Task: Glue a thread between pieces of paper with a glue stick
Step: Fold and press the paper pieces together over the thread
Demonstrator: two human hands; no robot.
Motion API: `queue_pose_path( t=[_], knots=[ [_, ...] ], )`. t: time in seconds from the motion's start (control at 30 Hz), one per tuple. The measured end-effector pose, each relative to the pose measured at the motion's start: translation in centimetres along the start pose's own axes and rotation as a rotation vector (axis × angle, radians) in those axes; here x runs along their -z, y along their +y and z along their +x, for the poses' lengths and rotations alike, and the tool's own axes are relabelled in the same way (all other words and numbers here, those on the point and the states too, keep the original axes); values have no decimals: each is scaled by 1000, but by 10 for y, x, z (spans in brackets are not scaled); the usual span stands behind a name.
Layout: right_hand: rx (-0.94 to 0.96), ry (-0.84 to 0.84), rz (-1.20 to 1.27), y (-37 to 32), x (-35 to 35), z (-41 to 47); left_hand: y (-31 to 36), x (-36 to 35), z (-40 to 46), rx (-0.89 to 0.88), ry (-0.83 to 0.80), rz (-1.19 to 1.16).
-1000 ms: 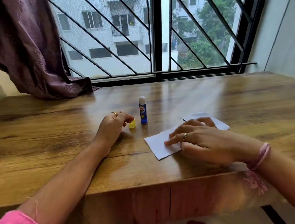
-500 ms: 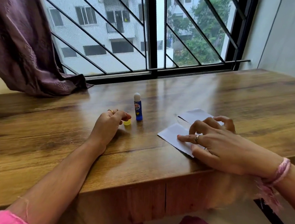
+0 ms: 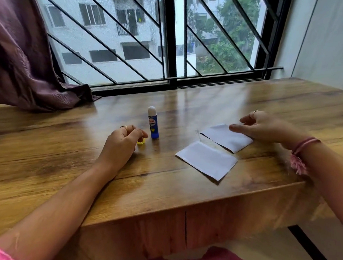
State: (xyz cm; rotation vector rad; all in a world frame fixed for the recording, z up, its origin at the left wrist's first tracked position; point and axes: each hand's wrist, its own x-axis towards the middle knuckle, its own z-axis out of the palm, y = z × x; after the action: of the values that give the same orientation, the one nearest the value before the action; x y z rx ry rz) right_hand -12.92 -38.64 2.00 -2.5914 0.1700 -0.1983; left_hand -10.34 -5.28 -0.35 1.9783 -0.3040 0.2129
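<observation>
- I log my right hand [image 3: 263, 126]: fingers loose, gripping nothing, over far paper [image 3: 227, 138].
- Left hand [image 3: 122, 140]: pinches yellow cap [image 3: 141, 143], ready for recapping.
- Glue stick [image 3: 153, 122]: upright, uncapped.
- Near paper [image 3: 206, 159]: flat on tabletop [image 3: 41, 150]; thread [image 3: 198, 134] between.

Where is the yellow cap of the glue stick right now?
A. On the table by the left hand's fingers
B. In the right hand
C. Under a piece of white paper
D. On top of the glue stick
A. The yellow cap sits on the table at the fingertips of the left hand, beside the upright, uncapped glue stick.
</observation>
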Motion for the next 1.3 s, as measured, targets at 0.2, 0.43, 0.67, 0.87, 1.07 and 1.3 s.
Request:
queue_pose_path(
  t=[0.2, 0.43, 0.67, 0.87, 1.07, 1.3],
  knots=[
    [18, -57, -94, -20, -6, 8, -1, -3, 3, -57, -83, 173],
    [-6, -56, 36, -16, -14, 22, -1, -6, -2, -257, -41, 365],
    [-1, -34, 223, -8, -11, 21, 8, -10, -11, -611, -252, 585],
    [-19, 2, 355, -7, -13, 23, 14, -13, -3, -757, -384, 639],
    [-114, -126, 768, -12, -5, 15, 8, -8, 3, -706, -441, 557],
    [-55, -330, 1053, -13, 0, 0, 5, -5, 7, -676, -482, 523]
  ],
)
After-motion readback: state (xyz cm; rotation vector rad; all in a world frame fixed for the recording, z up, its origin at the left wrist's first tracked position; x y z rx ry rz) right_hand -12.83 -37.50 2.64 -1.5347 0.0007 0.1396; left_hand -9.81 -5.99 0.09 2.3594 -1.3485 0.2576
